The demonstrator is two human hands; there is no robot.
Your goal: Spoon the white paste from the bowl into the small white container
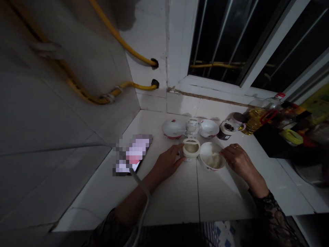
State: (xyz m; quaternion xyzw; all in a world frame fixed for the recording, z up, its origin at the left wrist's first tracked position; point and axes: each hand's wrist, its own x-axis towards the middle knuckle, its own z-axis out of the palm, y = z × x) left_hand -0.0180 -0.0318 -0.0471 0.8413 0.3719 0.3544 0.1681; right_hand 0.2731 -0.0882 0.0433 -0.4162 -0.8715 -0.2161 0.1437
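Note:
My left hand (168, 161) has its thumb and fingers around the left side of a small cream-coloured jar (191, 158), which stands upright on the counter. To the jar's right is a white bowl (205, 164) holding pale, powdery-looking stuff (214, 158). At that bowl's right rim, my right hand (238, 159) is closed in a pinch. What lies between its fingertips is too dim to make out. Behind the jar stand a clear lidded container (192, 127) and two more white bowls, one on the left (172, 129) and one on the right (209, 128).
A phone (137, 151) with a lit, blurred screen lies at the left, a grey cable (141, 185) passing over my left forearm. A dark-labelled jar (226, 130) and an oil bottle (254, 118) stand at the back right. Yellow pipes (128, 84) run along the wall.

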